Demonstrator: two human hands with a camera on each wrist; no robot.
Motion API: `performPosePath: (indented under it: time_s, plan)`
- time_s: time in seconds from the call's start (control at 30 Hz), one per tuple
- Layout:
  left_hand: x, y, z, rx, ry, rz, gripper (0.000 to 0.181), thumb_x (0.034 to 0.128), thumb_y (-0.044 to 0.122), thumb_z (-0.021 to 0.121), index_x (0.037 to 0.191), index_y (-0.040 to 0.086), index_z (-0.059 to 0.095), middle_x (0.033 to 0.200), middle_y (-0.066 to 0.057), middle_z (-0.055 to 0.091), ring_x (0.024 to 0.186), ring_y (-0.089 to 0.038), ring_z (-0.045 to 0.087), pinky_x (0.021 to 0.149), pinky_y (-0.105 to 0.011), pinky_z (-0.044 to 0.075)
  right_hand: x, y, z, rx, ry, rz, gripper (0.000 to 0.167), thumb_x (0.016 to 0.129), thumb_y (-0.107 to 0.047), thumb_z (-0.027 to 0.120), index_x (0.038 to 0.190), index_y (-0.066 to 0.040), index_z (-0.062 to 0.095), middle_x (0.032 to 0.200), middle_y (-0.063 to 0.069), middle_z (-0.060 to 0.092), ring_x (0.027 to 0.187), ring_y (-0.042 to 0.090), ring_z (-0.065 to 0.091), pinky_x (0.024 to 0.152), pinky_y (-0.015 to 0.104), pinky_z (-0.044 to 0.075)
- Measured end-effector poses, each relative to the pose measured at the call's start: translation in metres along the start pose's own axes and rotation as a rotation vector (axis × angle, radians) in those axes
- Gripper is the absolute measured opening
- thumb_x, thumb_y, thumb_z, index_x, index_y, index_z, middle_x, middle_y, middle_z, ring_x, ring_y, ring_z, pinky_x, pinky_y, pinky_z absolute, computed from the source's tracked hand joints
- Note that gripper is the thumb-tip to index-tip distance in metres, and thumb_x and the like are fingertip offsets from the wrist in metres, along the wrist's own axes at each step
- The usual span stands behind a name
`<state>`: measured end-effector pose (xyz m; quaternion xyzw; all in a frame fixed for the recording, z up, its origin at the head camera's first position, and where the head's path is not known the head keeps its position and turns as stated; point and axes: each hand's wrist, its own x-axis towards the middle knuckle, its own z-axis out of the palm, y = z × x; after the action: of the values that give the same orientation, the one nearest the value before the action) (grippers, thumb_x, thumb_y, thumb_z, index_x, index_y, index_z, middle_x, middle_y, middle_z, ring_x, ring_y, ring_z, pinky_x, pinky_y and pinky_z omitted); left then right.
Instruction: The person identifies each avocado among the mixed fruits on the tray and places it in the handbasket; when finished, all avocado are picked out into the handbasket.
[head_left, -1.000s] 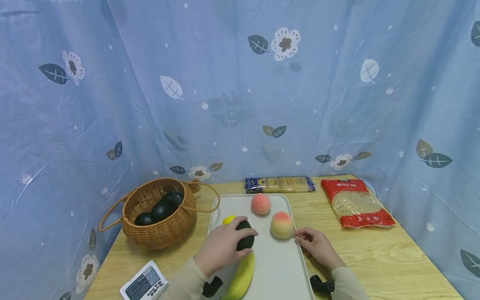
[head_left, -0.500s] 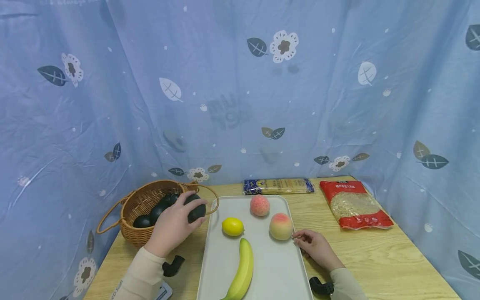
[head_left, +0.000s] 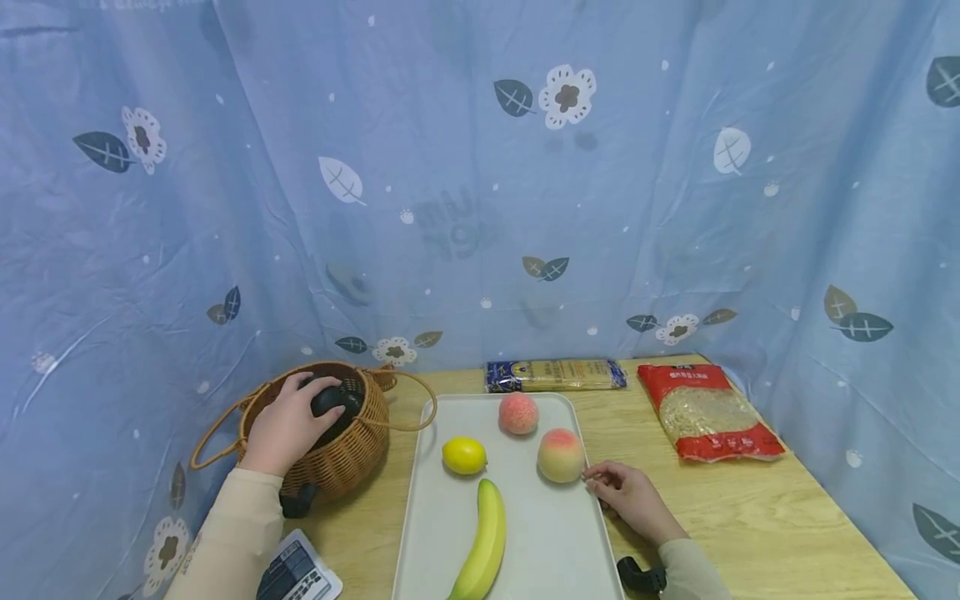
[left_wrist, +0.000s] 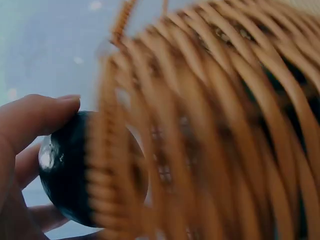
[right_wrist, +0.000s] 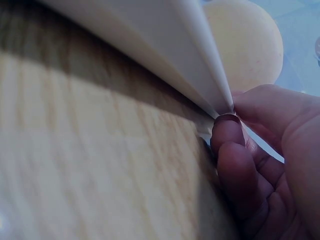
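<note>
My left hand [head_left: 288,429] is over the mouth of the wicker basket [head_left: 341,467] at the left. Its thumb and fingers hold a dark avocado [left_wrist: 65,170], which is at the basket's rim in the left wrist view. Other dark avocados lie inside, partly hidden by the hand. With thumb and fingertips, my right hand [head_left: 633,502] pinches the right edge of the white tray [head_left: 551,533]. On that tray are a yellow lemon [head_left: 464,456], a banana [head_left: 483,542], a pale peach [head_left: 561,456] near the right hand, and a smaller pink peach [head_left: 518,413] behind it.
A blue and yellow pasta packet [head_left: 555,375] lies behind the tray. To the right is a red bag of pale dry food [head_left: 712,412]. A white item with a dark printed panel [head_left: 300,569] lies before the basket. A blue curtain [head_left: 450,167] stands behind the table.
My left hand has carried the avocado from above the tray leftward to the basket, uncovering the lemon and banana. The right hand has stayed at the tray's edge.
</note>
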<state>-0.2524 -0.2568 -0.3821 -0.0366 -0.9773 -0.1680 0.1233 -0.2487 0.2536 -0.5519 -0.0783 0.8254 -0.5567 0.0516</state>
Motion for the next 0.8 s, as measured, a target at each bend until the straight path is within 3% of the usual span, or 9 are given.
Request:
performPosePath:
  time_s: [0.2, 0.43, 0.7, 0.8]
  plan:
    - [0.009, -0.019, 0.01, 0.042, -0.085, -0.025, 0.05, 0.0979, 0.028, 0.076, 0.142, 0.007, 0.063, 0.151, -0.039, 0.036, 0.049, -0.02, 0.053, 0.054, -0.047, 0.049, 0.0, 0.002, 0.0, -0.004, -0.003, 0.019, 0.014, 0.102, -0.008, 0.069, 0.113, -0.001, 0.072, 0.082, 0.004, 0.061, 0.063, 0.013, 0.055, 0.054, 0.027, 0.05]
    - [0.017, -0.023, 0.014, 0.098, -0.1, -0.012, 0.056, 0.0972, 0.028, 0.077, 0.146, 0.007, 0.059, 0.152, -0.04, 0.036, 0.05, -0.02, 0.055, 0.063, -0.055, 0.051, 0.002, 0.004, -0.001, -0.024, 0.005, 0.002, 0.013, 0.101, -0.008, 0.07, 0.112, -0.001, 0.073, 0.081, 0.004, 0.061, 0.062, 0.013, 0.055, 0.053, 0.027, 0.05]
    - [0.016, -0.027, 0.019, -0.018, -0.15, -0.073, 0.082, 0.1008, 0.036, 0.072, 0.164, 0.008, 0.029, 0.159, -0.043, 0.016, 0.047, -0.025, 0.053, 0.046, -0.041, 0.042, 0.003, 0.002, -0.002, -0.039, 0.006, 0.017, 0.013, 0.101, -0.008, 0.069, 0.113, -0.002, 0.073, 0.082, 0.004, 0.061, 0.062, 0.014, 0.056, 0.053, 0.028, 0.051]
    - [0.013, -0.028, 0.023, -0.022, -0.143, -0.08, 0.084, 0.1021, 0.041, 0.069, 0.165, 0.007, 0.026, 0.158, -0.043, 0.017, 0.062, -0.037, 0.063, 0.046, -0.042, 0.044, 0.003, 0.0, -0.002, -0.049, 0.017, 0.013, 0.013, 0.101, -0.008, 0.07, 0.112, -0.003, 0.073, 0.081, 0.004, 0.061, 0.062, 0.014, 0.056, 0.053, 0.028, 0.051]
